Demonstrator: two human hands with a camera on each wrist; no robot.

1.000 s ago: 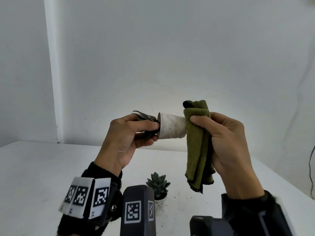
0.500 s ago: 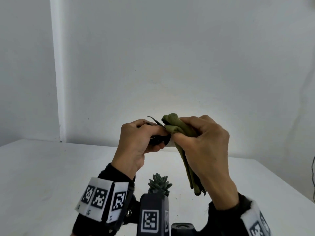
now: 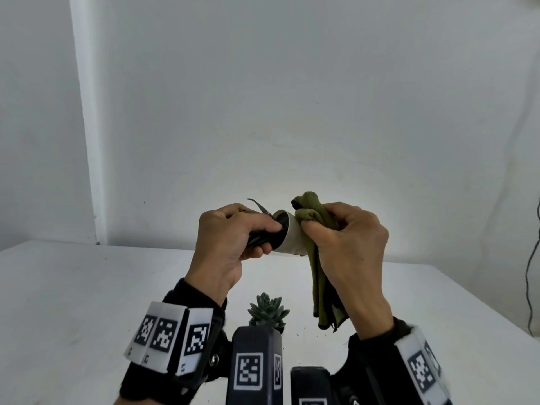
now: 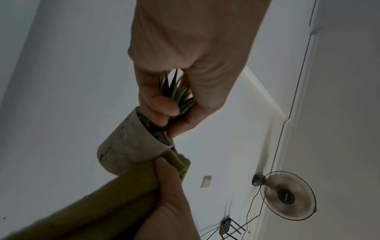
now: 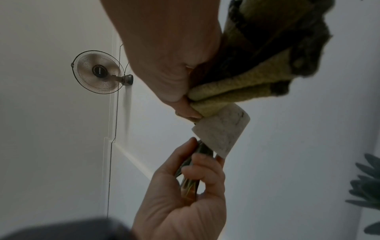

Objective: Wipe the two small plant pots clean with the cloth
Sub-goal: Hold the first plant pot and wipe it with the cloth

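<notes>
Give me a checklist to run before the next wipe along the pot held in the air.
1. Left hand has a grip on the held pot by its plant: ok.
2. Right hand holds the cloth: ok.
3. Cloth touches pot wall: ok.
4. Pot wall clean: not ok, dark marks in the left wrist view.
5. Second pot's plant upright on the table: ok.
6. Second pot's wall clean: cannot tell, hidden.

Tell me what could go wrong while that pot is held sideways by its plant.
The left hand grips only the leaves, so the white pot could slip off its plant as the right hand rubs the green cloth against it. Tipped sideways, the pot may spill soil onto the table. A dropped pot could hit the succulent pot below.
</notes>
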